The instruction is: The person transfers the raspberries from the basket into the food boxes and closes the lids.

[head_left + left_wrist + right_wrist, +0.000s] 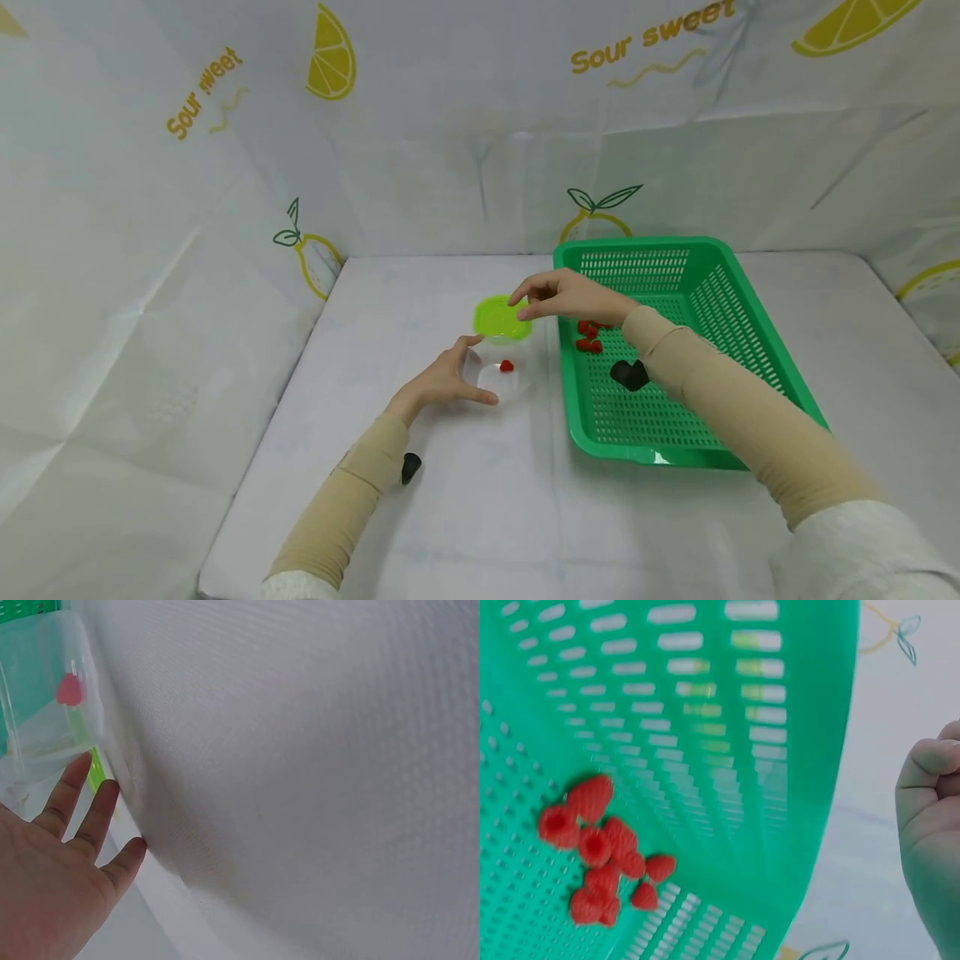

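Raspberry [507,365], small, red and knobbly, at frame centre inside a clear plastic tub [501,377]; we see it again through the tub wall at upper left of the left wrist view. The left hand [444,381] cups the tub's left side, fingers [82,806] loosely spread. Just above, the right hand [562,295] hangs with fingers curled at the round lime-green lid [501,319]; we cannot tell whether they pinch anything. More raspberries [600,851] lie in the perforated green basket [742,325], right of centre on the white tabletop [480,500].
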The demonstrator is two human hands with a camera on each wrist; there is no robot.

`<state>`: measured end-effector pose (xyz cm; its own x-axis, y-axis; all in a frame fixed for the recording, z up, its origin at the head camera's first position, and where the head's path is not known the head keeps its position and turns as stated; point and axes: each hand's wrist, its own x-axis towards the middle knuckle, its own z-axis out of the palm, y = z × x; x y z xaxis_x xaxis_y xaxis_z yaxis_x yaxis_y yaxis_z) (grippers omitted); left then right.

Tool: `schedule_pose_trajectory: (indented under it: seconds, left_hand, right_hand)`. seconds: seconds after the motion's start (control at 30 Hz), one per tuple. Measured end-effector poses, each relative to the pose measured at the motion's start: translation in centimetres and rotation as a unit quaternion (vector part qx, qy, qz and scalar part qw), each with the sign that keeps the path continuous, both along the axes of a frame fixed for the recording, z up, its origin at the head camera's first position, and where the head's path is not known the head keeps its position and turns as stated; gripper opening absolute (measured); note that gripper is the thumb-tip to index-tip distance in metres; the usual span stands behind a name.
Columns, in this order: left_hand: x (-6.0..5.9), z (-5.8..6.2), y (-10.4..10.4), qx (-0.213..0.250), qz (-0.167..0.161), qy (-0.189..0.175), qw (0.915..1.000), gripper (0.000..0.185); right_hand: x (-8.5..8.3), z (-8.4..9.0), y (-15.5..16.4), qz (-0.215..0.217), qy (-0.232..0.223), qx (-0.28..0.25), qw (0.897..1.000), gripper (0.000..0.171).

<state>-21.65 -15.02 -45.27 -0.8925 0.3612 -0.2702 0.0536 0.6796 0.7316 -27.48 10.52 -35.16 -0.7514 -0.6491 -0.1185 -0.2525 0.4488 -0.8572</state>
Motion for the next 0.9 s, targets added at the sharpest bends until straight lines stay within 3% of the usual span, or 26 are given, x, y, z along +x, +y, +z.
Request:
schedule_pose_trajectory:
  seconds: [0.2, 0.4, 0.73, 0.9]
  left_hand:
    - [0.0, -0.1, 0.1, -0.003, 0.004, -0.003, 1.0000, 0.107]
    - [0.1, 0.1, 0.0, -0.007, 0.003, 0.001, 1.0000, 0.107]
    - [0.1, 0.1, 0.0, 0.002, 0.005, -0.004, 1.0000, 0.108]
    - [0.1, 0.1, 0.1, 0.005, 0.001, -0.007, 1.0000, 0.108]
  right_hand:
    - [0.0, 0.0, 2.9, -0.053, -0.017, -0.049, 0.997, 0.031]
    - [0.0, -1.3, 5.9, -0.077, -0.026, -0.086, 0.993, 0.036]
    - [-0.5, -4.0, 9.8, -0.127, -0.048, -0.046, 0.990, 0.041]
    - [-0.4, -5.2, 11.3, -0.116, -0.063, -0.003, 0.991, 0.046]
